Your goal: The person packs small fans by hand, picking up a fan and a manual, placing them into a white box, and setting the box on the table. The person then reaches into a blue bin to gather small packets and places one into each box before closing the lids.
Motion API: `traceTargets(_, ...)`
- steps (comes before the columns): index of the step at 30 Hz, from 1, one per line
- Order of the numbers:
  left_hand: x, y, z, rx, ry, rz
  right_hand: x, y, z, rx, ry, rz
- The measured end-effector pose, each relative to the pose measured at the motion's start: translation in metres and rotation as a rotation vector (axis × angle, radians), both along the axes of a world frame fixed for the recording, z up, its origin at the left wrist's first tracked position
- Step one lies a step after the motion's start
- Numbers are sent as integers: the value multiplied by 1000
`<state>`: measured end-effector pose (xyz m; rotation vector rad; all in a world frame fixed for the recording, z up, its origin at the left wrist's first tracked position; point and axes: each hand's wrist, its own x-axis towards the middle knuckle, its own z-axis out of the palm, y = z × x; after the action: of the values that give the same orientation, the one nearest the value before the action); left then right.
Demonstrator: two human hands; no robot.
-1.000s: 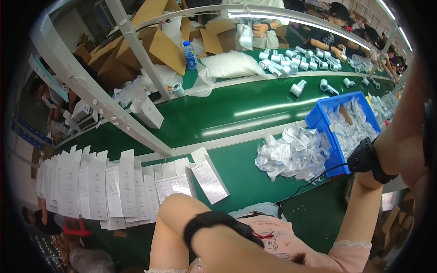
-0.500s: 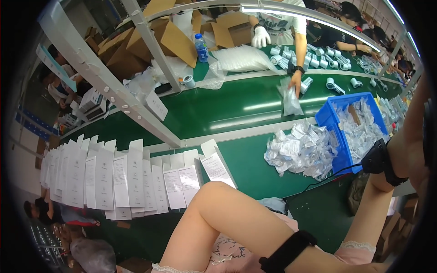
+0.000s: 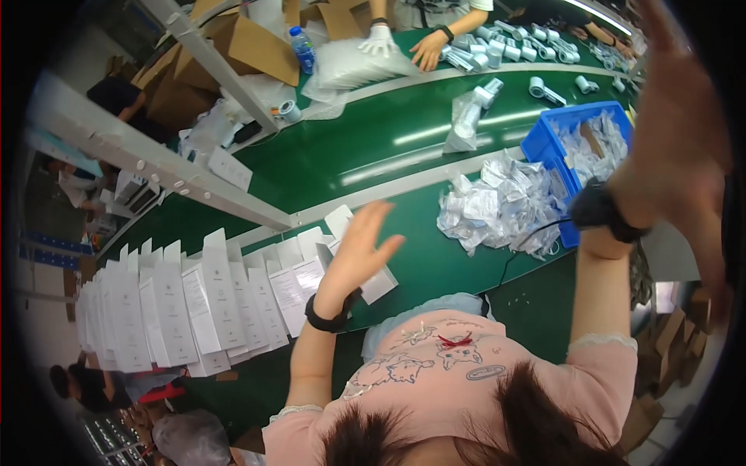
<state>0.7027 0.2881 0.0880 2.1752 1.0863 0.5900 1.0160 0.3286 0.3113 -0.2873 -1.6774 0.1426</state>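
My left hand (image 3: 359, 252) hangs over the near edge of the green bench, fingers stretched and thumb apart, holding nothing. Just under it are the rightmost boxes of a row of upright white boxes (image 3: 214, 295), their flaps raised. Very close to the camera at the right, my right hand (image 3: 676, 140) is raised, large and blurred. Its fingers look spread, though their ends run into the dark rim; nothing shows in it. A black band with a cable circles the right wrist. Below and left of it stand a blue bin (image 3: 575, 111) of clear packets and a packet pile (image 3: 501, 202).
Beyond the bench runs a green conveyor (image 3: 311, 171) with a bagged pale-blue device (image 3: 466, 120). Across it a co-worker's gloved hand (image 3: 378, 40) rests on stacked plastic bags (image 3: 361, 66), beside many loose devices (image 3: 497, 50). A metal post (image 3: 225, 198) rises at left.
My left arm has swung from across my body to over the boxes, bringing the hand into view. My right hand shows more fully. The co-worker has let go of the bag on the conveyor.
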Motion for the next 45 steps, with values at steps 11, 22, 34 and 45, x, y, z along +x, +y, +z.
traceTargets(11,-12,-19,-154,5,285,273,-6,121,-352,-1251,-160,-624)
traceTargets(22,-18,-2,-202,-587,-407,698,11,235,-433,-1571,-404,-989)
traceTargets(34,33,37,-93,-75,-233,352,-50,86,-285,-1201,1109,473)
traceTargets(45,72,9,-125,-109,-445,664,-139,-8,-296,-563,-149,-609)
